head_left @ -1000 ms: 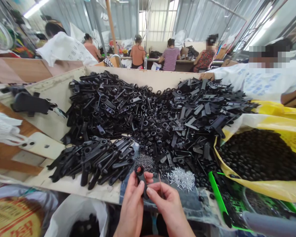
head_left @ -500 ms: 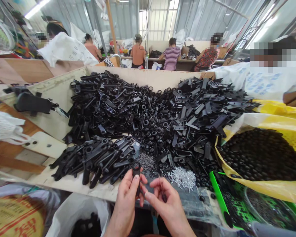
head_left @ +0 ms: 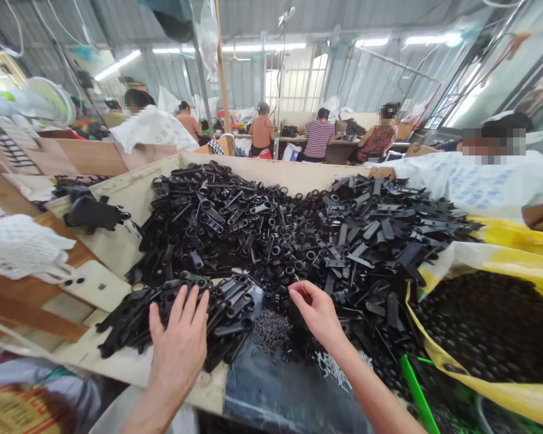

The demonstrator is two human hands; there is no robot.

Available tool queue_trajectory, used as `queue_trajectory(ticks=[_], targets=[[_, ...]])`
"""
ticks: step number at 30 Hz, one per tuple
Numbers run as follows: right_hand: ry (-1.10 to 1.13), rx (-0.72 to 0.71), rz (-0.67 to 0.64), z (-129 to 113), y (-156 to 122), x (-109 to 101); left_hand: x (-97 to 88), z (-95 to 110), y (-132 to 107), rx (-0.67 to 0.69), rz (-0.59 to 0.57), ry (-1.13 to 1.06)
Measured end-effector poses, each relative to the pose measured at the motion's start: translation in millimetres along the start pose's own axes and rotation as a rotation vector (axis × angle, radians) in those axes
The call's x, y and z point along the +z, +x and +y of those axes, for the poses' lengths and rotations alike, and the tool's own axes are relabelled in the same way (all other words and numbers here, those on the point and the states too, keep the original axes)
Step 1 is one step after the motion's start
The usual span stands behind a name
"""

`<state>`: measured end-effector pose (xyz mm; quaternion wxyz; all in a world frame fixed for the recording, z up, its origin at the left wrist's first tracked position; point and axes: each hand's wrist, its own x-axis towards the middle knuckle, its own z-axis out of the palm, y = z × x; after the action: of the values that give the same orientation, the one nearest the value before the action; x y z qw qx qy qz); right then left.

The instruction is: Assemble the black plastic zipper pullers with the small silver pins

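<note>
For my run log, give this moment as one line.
left hand: spread over long black parts, contact unclear | right hand: pinching thin rod by black rings | silver pins: partly hidden

Under the left hand (head_left: 178,346), black handles (head_left: 231,327): smooth plastic, soft sheen; in the right hand (head_left: 317,313), a thin rod (head_left: 300,284), metal by its look; between the two, small grey bits (head_left: 271,330), metallic, and nearer the body a dark sheet (head_left: 265,386), smooth but scuffed. To the right hand's right I see a yellow bag (head_left: 452,254), shiny creased plastic, and a green tray (head_left: 417,389), glossy plastic. Left of the left hand: white phone (head_left: 95,284), smooth; brown board (head_left: 27,304), matt wood.
</note>
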<state>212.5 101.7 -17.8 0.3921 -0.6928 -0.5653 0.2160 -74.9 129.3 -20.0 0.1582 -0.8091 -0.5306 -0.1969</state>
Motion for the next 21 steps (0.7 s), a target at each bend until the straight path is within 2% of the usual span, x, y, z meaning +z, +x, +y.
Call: queue_trajectory(ticks=[5,9,12,15,16,17,19,21], targets=[[-0.336,-0.071,-0.059,-21.7,52.4,24.5,-0.8,7.8,-3.7,-0.009,0.036,0.002],[-0.532,-0.088,-0.116,-33.8,72.6,43.8,0.3,7.4,-3.8,-0.015,0.055,-0.031],[-0.578,-0.102,-0.117,-30.9,74.3,40.7,-3.8,9.3,0.9,-0.043,0.094,-0.068],[-0.541,-0.1,-0.074,-20.3,66.1,24.6,-13.8,20.2,23.0,0.003,0.109,-0.191],[-0.511,-0.091,-0.048,-16.1,62.1,18.3,-16.7,26.8,35.2,0.021,0.092,-0.264],[-0.475,-0.08,-0.019,-11.8,57.8,12.1,-18.5,35.0,49.5,0.033,0.018,-0.354],[-0.388,-0.055,0.043,-4.3,49.0,1.2,-16.5,54.4,82.1,-0.013,-0.226,-0.513],[-0.285,-0.038,0.091,1.1,40.5,-7.6,-5.6,74.2,115.7,-0.067,-0.298,-0.537]])
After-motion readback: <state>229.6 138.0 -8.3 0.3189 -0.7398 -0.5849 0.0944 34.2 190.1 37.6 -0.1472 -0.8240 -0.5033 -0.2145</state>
